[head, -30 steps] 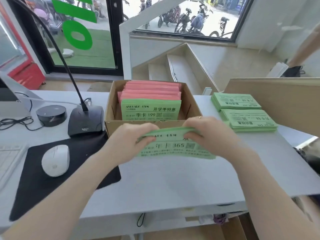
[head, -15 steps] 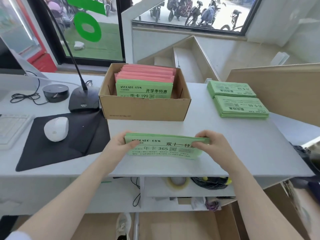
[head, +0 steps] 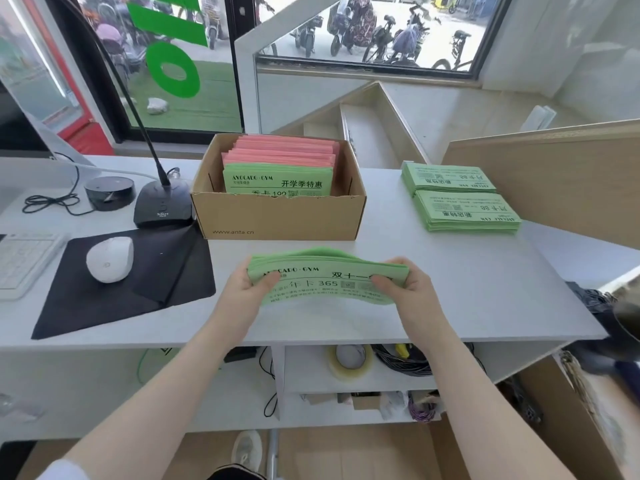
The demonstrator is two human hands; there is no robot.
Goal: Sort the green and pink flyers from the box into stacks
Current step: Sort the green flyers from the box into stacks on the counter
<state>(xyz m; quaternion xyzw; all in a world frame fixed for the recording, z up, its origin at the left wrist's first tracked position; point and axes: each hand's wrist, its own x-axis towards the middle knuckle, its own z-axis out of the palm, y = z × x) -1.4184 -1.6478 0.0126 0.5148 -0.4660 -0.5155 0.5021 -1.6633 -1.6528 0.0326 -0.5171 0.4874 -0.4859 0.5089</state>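
Note:
A bundle of green flyers (head: pixel 325 277) is held just above the white desk (head: pixel 467 292), in front of the cardboard box (head: pixel 280 218). My left hand (head: pixel 251 289) grips its left end and my right hand (head: pixel 403 289) grips its right end, thumbs on top. The bundle bows upward in the middle. Inside the box stand a green flyer (head: pixel 277 180) at the front and pink flyers (head: pixel 287 150) behind it. Two stacks of green flyers (head: pixel 464 197) lie on the desk at the right.
Left of the box are a gooseneck microphone base (head: pixel 162 206), a black round device (head: pixel 109 192), a white mouse (head: pixel 110 258) on a black pad (head: pixel 166 271), and a keyboard edge (head: pixel 24 261). A wooden panel (head: pixel 561 174) rises at the right. Shelves with tape and cables sit below.
The bundle came out from the box's front edge toward me, down to the desk front. It now bows upward between my hands instead of lying flat.

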